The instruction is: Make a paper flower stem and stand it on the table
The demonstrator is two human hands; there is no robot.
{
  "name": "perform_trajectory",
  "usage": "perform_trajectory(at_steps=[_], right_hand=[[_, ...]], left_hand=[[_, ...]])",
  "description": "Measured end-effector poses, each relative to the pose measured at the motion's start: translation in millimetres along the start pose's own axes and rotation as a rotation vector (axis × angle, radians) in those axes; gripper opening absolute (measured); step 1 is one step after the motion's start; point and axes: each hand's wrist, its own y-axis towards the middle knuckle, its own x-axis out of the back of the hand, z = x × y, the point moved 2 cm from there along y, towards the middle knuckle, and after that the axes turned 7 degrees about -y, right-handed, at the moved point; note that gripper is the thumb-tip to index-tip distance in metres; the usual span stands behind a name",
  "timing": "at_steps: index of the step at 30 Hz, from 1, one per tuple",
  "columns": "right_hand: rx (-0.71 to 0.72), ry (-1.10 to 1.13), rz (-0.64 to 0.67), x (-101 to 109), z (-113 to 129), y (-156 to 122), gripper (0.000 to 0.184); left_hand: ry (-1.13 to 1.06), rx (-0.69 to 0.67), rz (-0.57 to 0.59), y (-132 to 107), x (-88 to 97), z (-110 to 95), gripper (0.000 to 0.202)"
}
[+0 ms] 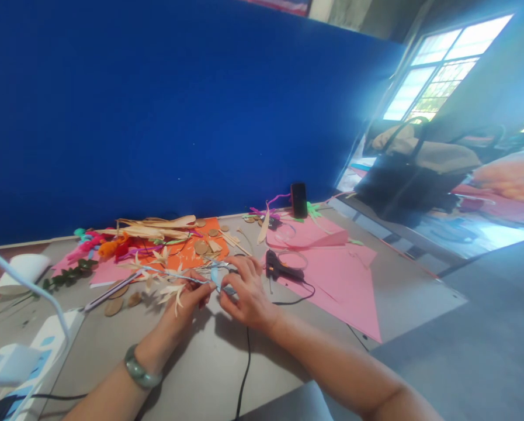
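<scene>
My left hand, with a green bangle on the wrist, pinches a thin stem wrapped in pale blue, with cream paper leaves along it. My right hand is closed on the same stem's near end, where a strip of pale blue tape shows between the fingers. Both hands rest low over the grey table. A black glue gun lies just right of my right hand on pink paper.
Orange paper, dried husk strips, coloured pipe cleaners and brown card discs lie behind my hands. A white power strip sits at the left, a black phone stands by the blue wall, and a black cable runs toward me.
</scene>
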Motion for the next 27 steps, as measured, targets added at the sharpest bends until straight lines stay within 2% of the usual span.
perform_trajectory(at_steps=[7,13,17,21,27], right_hand=[[-0.039,0.037,-0.029,-1.3,-1.1,-0.5,0.018],[-0.009,0.033,-0.019,-2.5,-1.0,-0.6,0.011],[-0.042,0.045,-0.04,-2.8,-1.6,-0.8,0.017],[-0.014,0.045,-0.024,-3.6,-2.0,-1.2,0.018],[-0.017,0.058,-0.077,0.3,-2.3,-0.4,0.024]], left_hand=[[-0.005,0.02,-0.019,0.5,-1.3,-2.0,0.031],[-0.031,0.028,-0.008,0.5,-0.7,-0.2,0.029],[-0.032,0.024,-0.008,2.5,1.3,1.2,0.031],[-0.024,0.017,-0.004,3.7,2.2,1.5,0.032],[-0.058,0.017,-0.02,3.8,3.2,3.5,0.03]])
